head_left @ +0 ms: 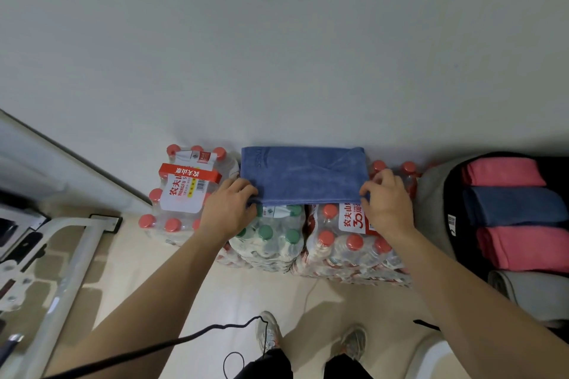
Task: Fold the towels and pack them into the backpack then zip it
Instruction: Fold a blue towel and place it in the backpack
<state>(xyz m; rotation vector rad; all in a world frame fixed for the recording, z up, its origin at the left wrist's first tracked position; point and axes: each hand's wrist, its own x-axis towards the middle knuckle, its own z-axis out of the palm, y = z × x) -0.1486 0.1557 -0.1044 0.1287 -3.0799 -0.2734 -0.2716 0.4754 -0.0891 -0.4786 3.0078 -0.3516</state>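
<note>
Blue towel – folded, atop bottled-water packs | left hand – pinching near-left corner | right hand – pinching near-right corner | backpack – right of towel, open, holding rolled towels

Both hands pinch blue towel (near edge).

Both bare forearms reach forward and slightly inward, palms down. The left hand pinches the near left corner of a blue towel, fingers curled over its edge; the right hand grips the near right corner, thumb tucked beneath, knuckles raised.
</note>
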